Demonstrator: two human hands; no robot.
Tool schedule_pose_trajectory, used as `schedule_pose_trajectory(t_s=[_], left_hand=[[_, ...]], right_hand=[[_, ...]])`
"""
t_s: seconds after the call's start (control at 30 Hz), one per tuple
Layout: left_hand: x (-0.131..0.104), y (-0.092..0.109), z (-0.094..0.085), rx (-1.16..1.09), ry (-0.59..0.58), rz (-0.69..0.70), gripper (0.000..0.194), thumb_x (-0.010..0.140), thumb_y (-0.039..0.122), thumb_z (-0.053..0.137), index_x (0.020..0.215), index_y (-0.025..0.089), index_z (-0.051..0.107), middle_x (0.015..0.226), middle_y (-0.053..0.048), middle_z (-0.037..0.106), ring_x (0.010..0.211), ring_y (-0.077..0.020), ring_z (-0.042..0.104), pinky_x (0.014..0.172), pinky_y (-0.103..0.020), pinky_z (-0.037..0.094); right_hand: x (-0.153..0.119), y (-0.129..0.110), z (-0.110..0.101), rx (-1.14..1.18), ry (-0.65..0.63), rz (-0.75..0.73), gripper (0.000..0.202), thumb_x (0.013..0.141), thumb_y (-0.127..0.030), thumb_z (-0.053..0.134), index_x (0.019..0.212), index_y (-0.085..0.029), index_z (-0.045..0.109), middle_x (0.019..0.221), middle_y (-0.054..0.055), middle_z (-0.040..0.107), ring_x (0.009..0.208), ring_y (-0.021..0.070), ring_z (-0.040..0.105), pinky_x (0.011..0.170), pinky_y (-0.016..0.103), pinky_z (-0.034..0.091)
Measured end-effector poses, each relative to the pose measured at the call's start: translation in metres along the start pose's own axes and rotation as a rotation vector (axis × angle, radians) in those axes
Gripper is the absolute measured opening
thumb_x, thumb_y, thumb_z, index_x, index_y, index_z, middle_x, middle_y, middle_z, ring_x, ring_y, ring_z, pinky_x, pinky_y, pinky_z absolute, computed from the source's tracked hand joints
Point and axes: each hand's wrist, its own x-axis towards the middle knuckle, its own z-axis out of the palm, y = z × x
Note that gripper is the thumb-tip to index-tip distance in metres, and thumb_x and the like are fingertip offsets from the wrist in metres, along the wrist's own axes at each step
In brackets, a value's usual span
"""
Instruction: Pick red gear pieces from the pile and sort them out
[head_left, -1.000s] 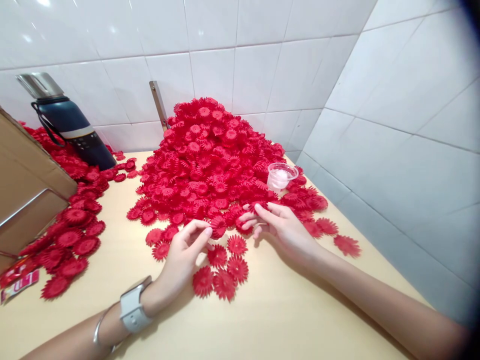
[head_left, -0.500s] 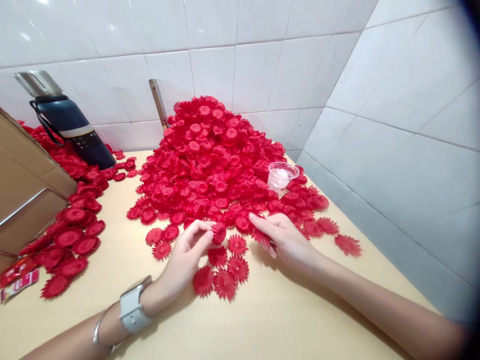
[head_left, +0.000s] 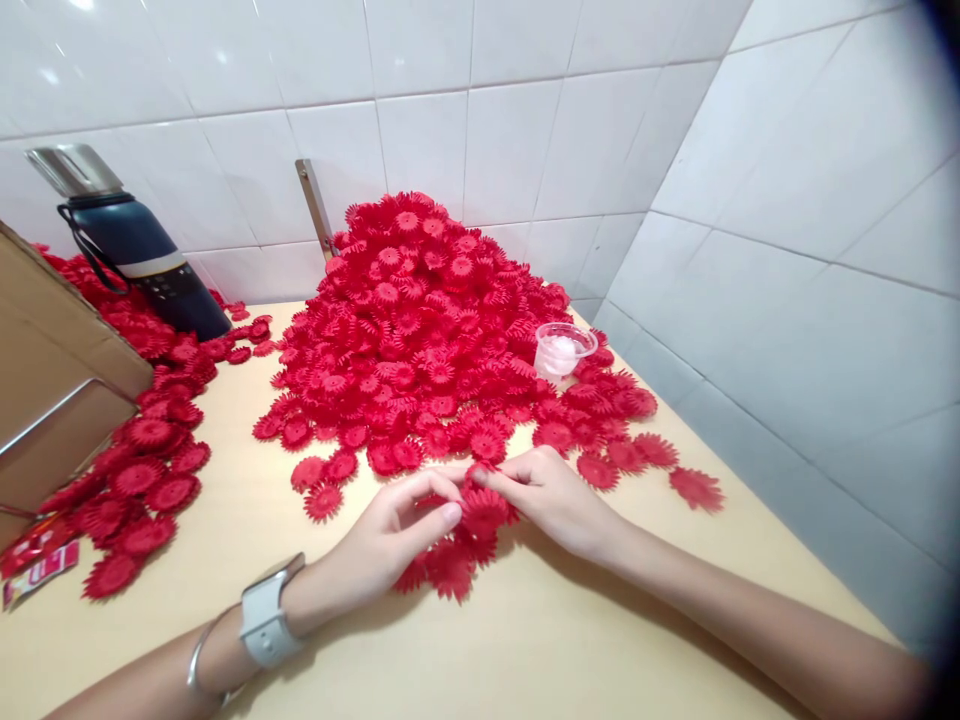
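A tall heap of red flower-shaped pieces (head_left: 420, 320) rises in the middle of the table. In front of it, my right hand (head_left: 559, 500) pinches a red flower piece (head_left: 486, 508) between thumb and fingers. My left hand (head_left: 409, 525), with a watch on its wrist, meets that piece from the left; its thumb and index finger are apart, and its other fingertips are hidden behind the red pieces. Just below both hands, several red flowers (head_left: 450, 570) lie on the pale table (head_left: 555, 645), partly covered by the held piece.
At the left are a cardboard box (head_left: 60, 370), a dark blue bottle (head_left: 161, 260), more red flowers (head_left: 139, 475) and a small wrapper (head_left: 41, 575). A clear plastic cup (head_left: 564, 352) stands at the heap's right edge. Tiled walls (head_left: 517, 140) border the table behind and right.
My right hand has moved slightly left and down with its red piece, meeting my left hand. My left hand has shifted right, and the flower once between its thumb and finger no longer shows there.
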Motion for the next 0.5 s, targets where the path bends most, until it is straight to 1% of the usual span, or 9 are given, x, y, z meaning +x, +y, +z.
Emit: schedule_pose_trajectory(t_s=[0.07, 0.1, 0.2, 0.3, 0.37, 0.43, 0.47, 0.5], left_hand=[[0.001, -0.002, 0.001, 0.008, 0.028, 0.011, 0.010, 0.082, 0.026, 0.052, 0.079, 0.019, 0.058, 0.096, -0.003, 0.061, 0.094, -0.0173, 0.055, 0.084, -0.028, 0.040], [0.002, -0.003, 0.001, 0.010, 0.047, 0.014, 0.010, 0.082, 0.026, 0.052, 0.079, 0.019, 0.059, 0.092, -0.002, 0.061, 0.091, -0.0166, 0.055, 0.082, -0.027, 0.041], [0.003, -0.003, 0.001, -0.015, 0.110, -0.004, 0.010, 0.080, 0.027, 0.054, 0.080, 0.018, 0.060, 0.088, -0.002, 0.060, 0.087, -0.0161, 0.055, 0.078, -0.026, 0.042], [0.005, -0.003, 0.001, -0.039, 0.214, -0.039, 0.011, 0.080, 0.028, 0.054, 0.084, 0.018, 0.060, 0.086, -0.002, 0.060, 0.083, -0.0161, 0.056, 0.075, -0.026, 0.044], [0.006, -0.005, 0.000, -0.051, 0.299, -0.056, 0.013, 0.080, 0.030, 0.054, 0.085, 0.018, 0.058, 0.085, -0.003, 0.059, 0.081, -0.0165, 0.056, 0.074, -0.027, 0.045], [0.007, -0.007, -0.002, -0.064, 0.342, -0.060, 0.014, 0.080, 0.032, 0.054, 0.083, 0.018, 0.056, 0.084, -0.003, 0.058, 0.082, -0.0171, 0.056, 0.074, -0.028, 0.045], [0.007, -0.009, -0.002, -0.065, 0.348, -0.059, 0.015, 0.080, 0.032, 0.054, 0.083, 0.018, 0.056, 0.083, -0.003, 0.058, 0.081, -0.0171, 0.056, 0.074, -0.028, 0.045], [0.007, -0.010, -0.002, -0.061, 0.351, -0.056, 0.015, 0.080, 0.033, 0.053, 0.082, 0.018, 0.055, 0.082, -0.002, 0.057, 0.081, -0.0169, 0.057, 0.073, -0.028, 0.045]], right_hand=[[-0.002, -0.001, 0.001, 0.013, 0.010, -0.002, 0.047, 0.082, -0.044, 0.041, 0.048, -0.019, 0.020, 0.048, -0.006, 0.019, 0.044, 0.0063, 0.017, 0.042, 0.024, 0.014], [-0.002, -0.001, 0.001, 0.017, 0.022, -0.002, 0.046, 0.083, -0.043, 0.040, 0.049, -0.019, 0.019, 0.049, -0.006, 0.018, 0.044, 0.0064, 0.017, 0.042, 0.024, 0.014], [-0.001, 0.001, 0.001, 0.016, 0.084, 0.002, 0.045, 0.081, -0.041, 0.043, 0.049, -0.019, 0.020, 0.048, -0.006, 0.020, 0.045, 0.0069, 0.020, 0.043, 0.023, 0.017], [0.003, 0.003, -0.002, -0.017, 0.189, -0.016, 0.036, 0.079, -0.036, 0.047, 0.052, -0.019, 0.029, 0.050, -0.006, 0.029, 0.048, 0.0084, 0.029, 0.046, 0.023, 0.023], [0.006, 0.004, -0.004, -0.049, 0.258, -0.023, 0.023, 0.077, -0.032, 0.050, 0.061, -0.019, 0.041, 0.053, -0.006, 0.037, 0.050, 0.0100, 0.036, 0.048, 0.023, 0.028], [0.008, 0.006, -0.006, -0.069, 0.315, -0.037, 0.010, 0.076, -0.028, 0.051, 0.079, -0.019, 0.052, 0.065, -0.003, 0.049, 0.056, 0.0119, 0.045, 0.053, 0.025, 0.036], [0.008, 0.007, -0.007, -0.074, 0.344, -0.058, 0.013, 0.076, -0.025, 0.051, 0.088, -0.019, 0.053, 0.075, 0.000, 0.054, 0.062, 0.0130, 0.049, 0.058, 0.027, 0.040], [0.009, 0.008, -0.008, -0.082, 0.373, -0.089, 0.019, 0.076, -0.023, 0.050, 0.095, -0.020, 0.054, 0.087, 0.002, 0.055, 0.069, 0.0142, 0.052, 0.064, 0.028, 0.043]])
